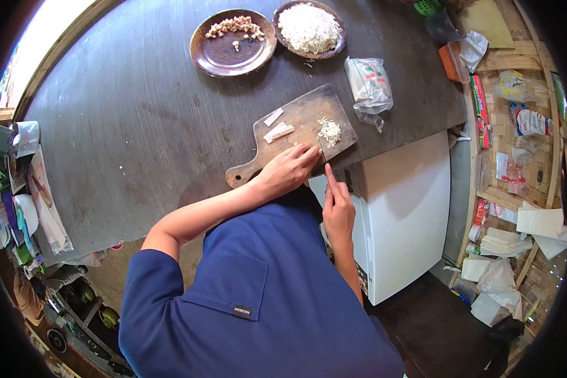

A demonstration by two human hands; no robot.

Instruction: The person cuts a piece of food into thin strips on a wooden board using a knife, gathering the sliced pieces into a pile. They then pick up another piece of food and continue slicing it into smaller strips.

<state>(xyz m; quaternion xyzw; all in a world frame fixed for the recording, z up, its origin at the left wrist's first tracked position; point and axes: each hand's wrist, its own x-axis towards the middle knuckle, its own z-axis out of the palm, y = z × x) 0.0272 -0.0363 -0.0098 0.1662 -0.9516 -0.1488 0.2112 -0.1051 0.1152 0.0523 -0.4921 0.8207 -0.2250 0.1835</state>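
A worn wooden cutting board [305, 112] lies at the table's front edge, its handle toward the left. My left hand [288, 169] rests on the board's near edge, fingers bent and pressed together; what is under the fingertips is mostly hidden. Just to its right, my right hand [339, 211] grips a knife [323, 155], index finger stretched along the top. Only a dark, thin part of the blade shows, close by the left fingertips. Several pale flat strips [278, 132] lie on the board's left part. A small heap of fine pale shreds [329, 132] sits on the right part.
Behind the board stand a brown plate [211, 60] with small brownish cubes and a second plate [343, 47] heaped with white shreds. A plastic bag [368, 85] lies right of the board. A white cabinet-like box [409, 214] stands below the table's right side. Packages hang along the right wall.
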